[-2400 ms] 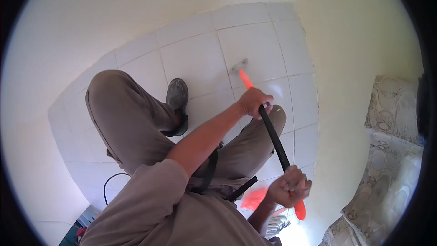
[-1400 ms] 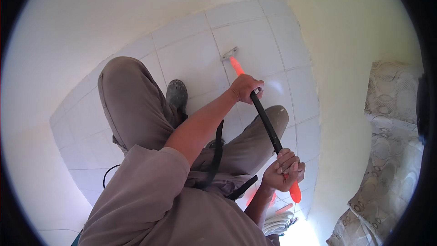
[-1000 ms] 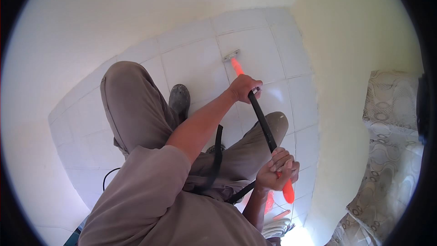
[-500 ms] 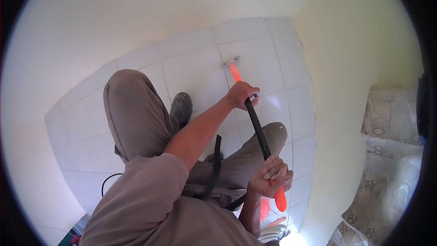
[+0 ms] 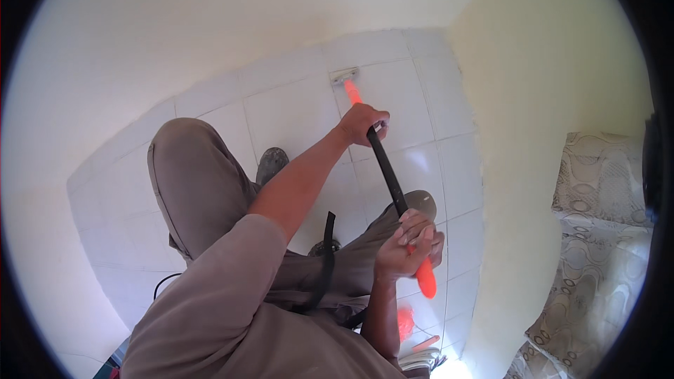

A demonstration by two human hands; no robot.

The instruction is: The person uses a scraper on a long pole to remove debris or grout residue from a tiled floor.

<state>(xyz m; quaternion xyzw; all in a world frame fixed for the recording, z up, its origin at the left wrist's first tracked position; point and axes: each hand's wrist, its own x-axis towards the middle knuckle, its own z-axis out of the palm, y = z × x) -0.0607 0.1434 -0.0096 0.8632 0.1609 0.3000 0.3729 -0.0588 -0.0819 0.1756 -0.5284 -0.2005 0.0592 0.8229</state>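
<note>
A long-handled scraper (image 5: 387, 168) with a black shaft, orange ends and a flat pale metal head (image 5: 345, 76) slants across the tiled floor (image 5: 295, 116). Its head rests against the tiles near the far wall. My left hand (image 5: 362, 125) is wrapped round the shaft close to the head, just behind the lower orange part. Farther back, my right hand (image 5: 408, 244) grips the handle near its rounded orange end (image 5: 426, 281), which sticks out below the fingers. Both hands are closed on the same tool.
Cream walls (image 5: 281, 7) bound the floor ahead and on the right. My bent knees (image 5: 200, 168) stand either side of my left forearm. A patterned cloth-covered piece (image 5: 597, 238) is at the right. Beside my right forearm lie a pinkish-red bundle (image 5: 405, 323) and an orange-handled object (image 5: 425, 342).
The scraper has slid forward and slightly left, its head now nearer the far wall. Both hands have moved with it, keeping their grip.
</note>
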